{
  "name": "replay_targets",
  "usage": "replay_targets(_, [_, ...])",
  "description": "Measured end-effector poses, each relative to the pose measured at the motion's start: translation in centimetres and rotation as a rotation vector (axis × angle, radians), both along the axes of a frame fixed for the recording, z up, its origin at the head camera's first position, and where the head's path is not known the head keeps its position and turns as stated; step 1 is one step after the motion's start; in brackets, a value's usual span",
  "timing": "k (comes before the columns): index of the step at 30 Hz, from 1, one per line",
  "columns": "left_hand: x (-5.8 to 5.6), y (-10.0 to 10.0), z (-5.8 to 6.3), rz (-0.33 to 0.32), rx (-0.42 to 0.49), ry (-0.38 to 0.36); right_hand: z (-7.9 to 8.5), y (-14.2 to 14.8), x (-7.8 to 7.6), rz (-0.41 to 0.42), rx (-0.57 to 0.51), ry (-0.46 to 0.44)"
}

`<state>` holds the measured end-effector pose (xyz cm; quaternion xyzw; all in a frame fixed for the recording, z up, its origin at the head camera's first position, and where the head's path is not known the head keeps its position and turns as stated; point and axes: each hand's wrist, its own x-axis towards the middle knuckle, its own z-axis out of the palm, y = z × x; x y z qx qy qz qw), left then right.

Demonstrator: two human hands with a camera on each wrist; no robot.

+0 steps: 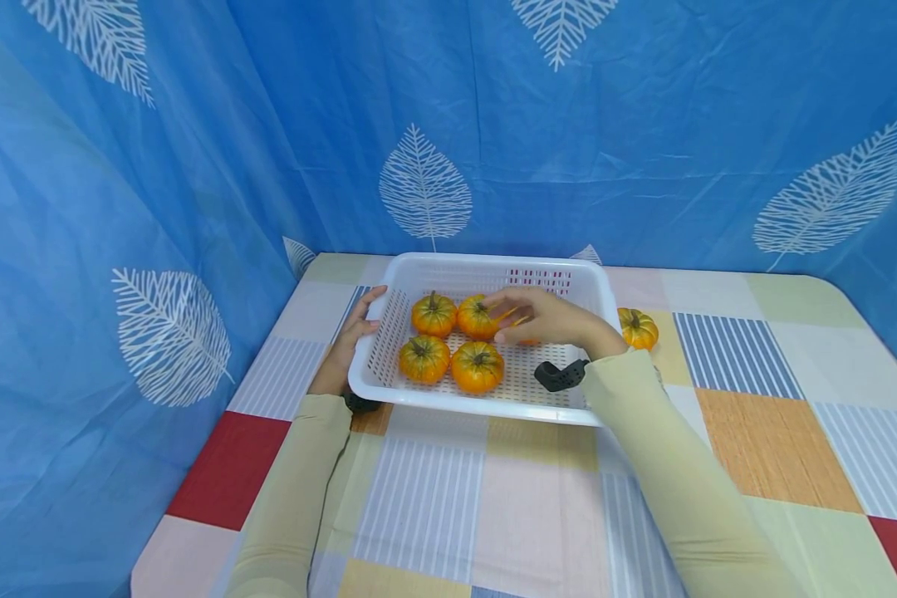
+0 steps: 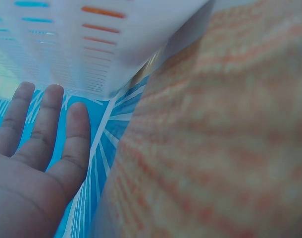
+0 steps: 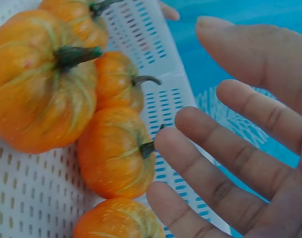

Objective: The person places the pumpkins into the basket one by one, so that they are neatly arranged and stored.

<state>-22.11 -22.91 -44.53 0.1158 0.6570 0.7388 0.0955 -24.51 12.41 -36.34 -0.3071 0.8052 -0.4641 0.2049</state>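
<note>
A white plastic basket (image 1: 478,404) with slotted walls stands on the table, holding several small orange pumpkins (image 1: 478,368). My left hand (image 1: 351,336) is at the basket's left rim, its fingers nearly straight; in the left wrist view the hand (image 2: 49,144) lies beside the slotted wall with nothing in its palm. Over the basket's right half is my right hand (image 1: 541,318), above a partly hidden pumpkin (image 1: 529,339). The right wrist view shows that hand (image 3: 240,158) with spread fingers and nothing held, next to pumpkins (image 3: 116,153) with dark stems.
Another pumpkin (image 1: 638,329) lies on the table just right of the basket. A patchwork checked cloth (image 1: 433,507) covers the table. Blue curtains (image 1: 478,124) with white leaf prints hang behind and at the left. A black wrist mount (image 1: 561,376) sits under the right wrist.
</note>
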Motion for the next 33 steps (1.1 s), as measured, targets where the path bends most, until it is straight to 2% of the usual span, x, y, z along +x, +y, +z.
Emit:
replay_targets(11, [0.1,0.0,-0.1,0.005,-0.013,0.010,1.2,0.9,1.0,-0.185,-0.190,0.041])
replay_targets(17, [0.0,-0.3,-0.3,-0.009,-0.006,0.030,1.9,1.0,1.6,-0.259,-0.301,0.075])
replay_targets(23, [0.1,-0.2,-0.3,0.004,-0.009,0.020,2.7,1.2,2.4,-0.280,-0.340,0.100])
replay_targets(33, [-0.1,-0.1,-0.1,-0.007,-0.005,0.011,3.5,2.7,3.8,-0.235,-0.344,0.151])
